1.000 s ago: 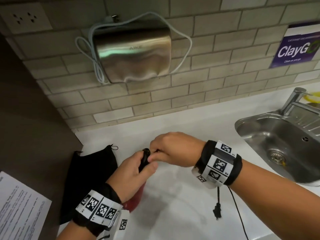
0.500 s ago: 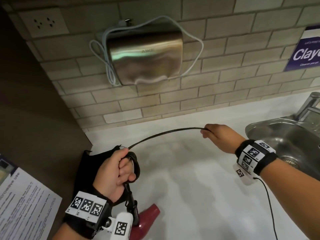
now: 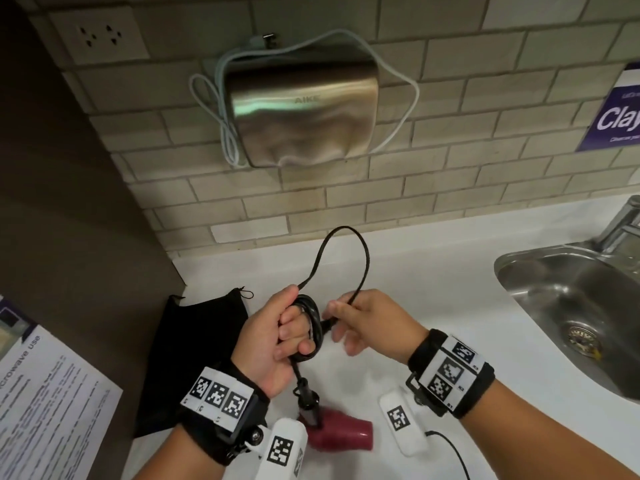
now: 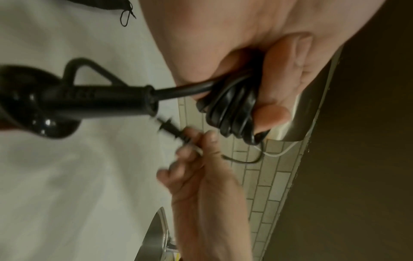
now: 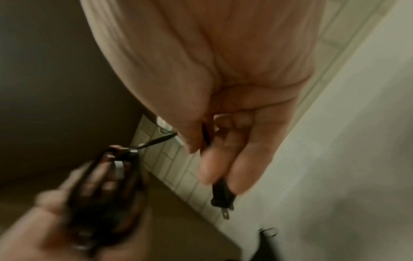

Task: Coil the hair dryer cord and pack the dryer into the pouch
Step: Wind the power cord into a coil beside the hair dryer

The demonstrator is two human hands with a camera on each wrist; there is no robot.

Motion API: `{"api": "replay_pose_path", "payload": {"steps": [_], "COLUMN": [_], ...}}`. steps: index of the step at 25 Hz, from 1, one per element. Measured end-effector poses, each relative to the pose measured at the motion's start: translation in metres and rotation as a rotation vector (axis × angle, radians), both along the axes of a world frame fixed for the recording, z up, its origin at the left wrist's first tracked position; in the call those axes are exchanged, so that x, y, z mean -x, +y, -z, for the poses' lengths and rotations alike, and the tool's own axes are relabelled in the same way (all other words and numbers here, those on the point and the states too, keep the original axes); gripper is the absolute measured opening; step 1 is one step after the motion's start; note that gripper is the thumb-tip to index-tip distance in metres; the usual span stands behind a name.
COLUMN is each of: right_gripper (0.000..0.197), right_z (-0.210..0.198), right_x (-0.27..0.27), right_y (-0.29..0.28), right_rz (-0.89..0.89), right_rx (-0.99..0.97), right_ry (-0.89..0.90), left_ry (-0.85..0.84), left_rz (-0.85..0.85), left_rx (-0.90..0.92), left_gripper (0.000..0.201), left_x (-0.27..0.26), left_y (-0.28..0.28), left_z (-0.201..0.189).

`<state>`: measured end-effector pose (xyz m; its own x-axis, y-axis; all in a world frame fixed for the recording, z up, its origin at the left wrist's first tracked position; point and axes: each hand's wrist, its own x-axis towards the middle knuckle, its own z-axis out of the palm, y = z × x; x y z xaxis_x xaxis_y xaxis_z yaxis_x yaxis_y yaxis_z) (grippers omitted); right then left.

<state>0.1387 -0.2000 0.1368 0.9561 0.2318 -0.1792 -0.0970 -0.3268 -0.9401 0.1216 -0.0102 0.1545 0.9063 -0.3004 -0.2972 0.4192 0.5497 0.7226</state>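
My left hand (image 3: 277, 337) grips several black cord coils (image 3: 311, 327) wound round its fingers; the coil bundle (image 4: 232, 113) shows close in the left wrist view. Below it hangs the hair dryer (image 3: 341, 434), dark red with a black handle (image 4: 93, 102), low over the white counter (image 3: 433, 299). My right hand (image 3: 360, 323) pinches the cord just behind the plug (image 5: 221, 196), right beside the left hand. A free loop of cord (image 3: 346, 258) arches up between the two hands. The black pouch (image 3: 194, 348) lies flat on the counter to the left.
A steel sink (image 3: 581, 306) with a tap (image 3: 623, 223) is set in the counter at right. A steel hand dryer (image 3: 301, 112) with a white cable hangs on the tiled wall. A dark panel (image 3: 69, 237) with a paper notice (image 3: 45, 410) stands left.
My right hand, stretched out to the right with the cord taut half a second ago, has come back to the left hand. The cord now stands in a slack loop.
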Motion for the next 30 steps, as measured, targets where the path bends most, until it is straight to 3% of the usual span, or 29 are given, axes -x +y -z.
{"api": "replay_pose_path", "payload": {"steps": [4,8,10,12,14,17,22,26,28,30], "right_gripper": [0.047,0.023,0.018,0.018,0.021,0.03,0.045,0.045,0.044,0.042], "right_z": [-0.013,-0.011,-0.006,-0.001,0.004,0.012,0.005,0.0,0.0,0.002], "right_x": [0.013,0.015,0.012,0.008,0.009,0.012,0.007,-0.005,-0.007,-0.007], "right_y": [0.026,0.029,0.026,0.027,0.029,0.035,0.029,0.018,0.017,0.016], "right_rz": [-0.052,-0.041,0.003,0.065,0.133,0.172,0.303,0.333,0.295,0.263], "right_rx": [-0.279,-0.315,-0.273,-0.099,0.154,0.187,-0.125,-0.639,-0.791,-0.866], "right_ry": [-0.021,-0.154,-0.188,-0.306,-0.454,-0.49,-0.333,0.086,0.314,0.403], "left_ry": [-0.035,-0.122,-0.208,-0.332,-0.395,-0.434,-0.52,-0.463,-0.442,-0.423], "left_rz": [-0.004,-0.033,-0.056,-0.113,-0.174,-0.209,-0.204,-0.16,-0.103,-0.075], "left_rx": [-0.057,-0.184,-0.321,-0.684,-0.97,-0.981,-1.007,-0.849,-0.753,-0.673], "left_gripper": [0.044,0.049,0.055,0.058,0.049,0.04,0.035,0.036,0.038,0.039], "left_x": [0.001,0.001,0.0,0.0,0.0,-0.003,-0.007,-0.006,-0.007,-0.007], "left_y": [-0.011,-0.011,-0.01,-0.014,-0.019,-0.018,-0.008,-0.01,-0.014,-0.019], "left_z": [0.007,0.006,0.007,0.009,0.011,0.013,0.016,0.01,0.008,0.009]}}
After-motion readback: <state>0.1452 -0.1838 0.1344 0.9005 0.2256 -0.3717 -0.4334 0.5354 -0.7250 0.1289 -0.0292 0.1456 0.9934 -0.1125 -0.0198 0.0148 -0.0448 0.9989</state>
